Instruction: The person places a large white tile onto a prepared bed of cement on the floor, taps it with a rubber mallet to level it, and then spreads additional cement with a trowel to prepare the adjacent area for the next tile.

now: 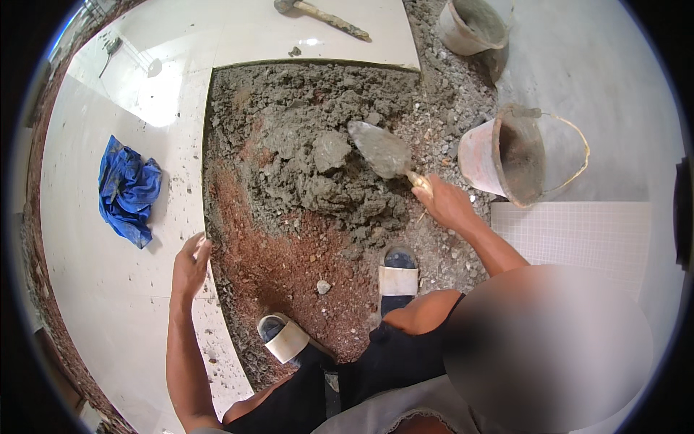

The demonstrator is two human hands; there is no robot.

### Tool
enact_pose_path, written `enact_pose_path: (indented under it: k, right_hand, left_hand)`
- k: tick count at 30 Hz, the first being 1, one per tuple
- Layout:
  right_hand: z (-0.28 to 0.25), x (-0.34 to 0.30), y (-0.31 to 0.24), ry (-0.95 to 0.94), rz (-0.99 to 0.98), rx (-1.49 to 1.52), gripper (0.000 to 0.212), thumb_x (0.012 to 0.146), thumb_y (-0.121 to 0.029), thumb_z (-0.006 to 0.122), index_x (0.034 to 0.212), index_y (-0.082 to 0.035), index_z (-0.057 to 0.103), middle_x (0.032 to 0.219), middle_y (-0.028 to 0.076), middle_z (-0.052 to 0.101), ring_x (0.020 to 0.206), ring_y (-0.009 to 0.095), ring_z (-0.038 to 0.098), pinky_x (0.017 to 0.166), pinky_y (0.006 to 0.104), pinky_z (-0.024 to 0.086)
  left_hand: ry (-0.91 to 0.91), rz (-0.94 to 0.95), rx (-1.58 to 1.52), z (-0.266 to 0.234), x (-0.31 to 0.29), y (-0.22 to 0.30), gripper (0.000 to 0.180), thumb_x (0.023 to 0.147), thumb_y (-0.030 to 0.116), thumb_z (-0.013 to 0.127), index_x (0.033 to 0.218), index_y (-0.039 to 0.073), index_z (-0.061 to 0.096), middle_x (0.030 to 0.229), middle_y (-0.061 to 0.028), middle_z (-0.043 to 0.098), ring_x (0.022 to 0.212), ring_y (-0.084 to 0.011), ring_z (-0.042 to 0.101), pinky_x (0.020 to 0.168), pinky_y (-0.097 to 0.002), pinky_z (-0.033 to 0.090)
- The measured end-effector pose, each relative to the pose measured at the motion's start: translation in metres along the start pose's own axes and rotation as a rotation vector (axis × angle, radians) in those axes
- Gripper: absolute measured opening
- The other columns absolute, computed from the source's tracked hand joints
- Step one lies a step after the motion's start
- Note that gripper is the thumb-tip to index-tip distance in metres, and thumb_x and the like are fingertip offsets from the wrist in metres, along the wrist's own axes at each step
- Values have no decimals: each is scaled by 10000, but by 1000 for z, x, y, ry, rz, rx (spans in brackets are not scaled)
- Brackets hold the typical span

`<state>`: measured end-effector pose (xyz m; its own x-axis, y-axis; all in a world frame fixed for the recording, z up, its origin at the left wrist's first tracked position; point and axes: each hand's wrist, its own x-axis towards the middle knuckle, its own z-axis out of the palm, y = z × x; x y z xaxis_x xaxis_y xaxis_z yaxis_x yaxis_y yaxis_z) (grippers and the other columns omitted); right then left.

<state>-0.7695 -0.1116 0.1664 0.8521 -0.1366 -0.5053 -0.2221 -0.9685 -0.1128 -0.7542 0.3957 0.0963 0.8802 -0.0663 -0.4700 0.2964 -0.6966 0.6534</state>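
My right hand (447, 204) grips the handle of a pointed trowel (383, 152). Its grey, mortar-smeared blade lies against the right side of a heap of damp grey mortar (307, 159). Beside the tile edge at the left, my left hand (191, 266) is closed, with its fingers drawn together. Something small and pale may be between those fingers, but I cannot make it out. Reddish soil (289, 253) with loose stones spreads between the mortar and my sandals.
Glossy white floor tiles (94, 239) border the bed at left and back, carrying a crumpled blue cloth (129, 189) and a hammer (325, 18). To the right, a dirty bucket (478, 158) lies tipped over; another bucket (457, 32) is farther back. Small mosaic tiling (578, 235) covers the right-hand floor.
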Motion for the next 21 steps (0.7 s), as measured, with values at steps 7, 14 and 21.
enact_pose_path:
  k: [7, 14, 21]
  right_hand:
    - [-5, 116, 7, -44, 49, 24, 532, 946, -515, 398, 1106, -17, 493, 975, 215, 649, 838, 379, 640, 748, 485, 486]
    - [0, 96, 63, -56, 80, 97, 640, 917, -561, 378, 1128, 21, 544, 1064, 264, 627, 972, 390, 617, 843, 480, 468]
    - [-57, 116, -1, 55, 63, -70, 630, 915, -567, 376, 1084, 11, 560, 1007, 257, 637, 932, 400, 621, 820, 473, 470]
  left_hand:
    - [80, -55, 22, -6, 21, -12, 508, 946, 371, 528, 1261, -28, 532, 1193, -234, 602, 1121, -306, 580, 937, -372, 449]
    - [100, -9, -12, -15, 16, -19, 504, 941, 375, 534, 1259, -16, 539, 1166, -226, 619, 1098, -310, 591, 926, -374, 455]
    - [183, -55, 16, -16, 31, -32, 450, 943, 348, 537, 1220, -5, 568, 1121, -216, 637, 1060, -296, 603, 908, -370, 458]
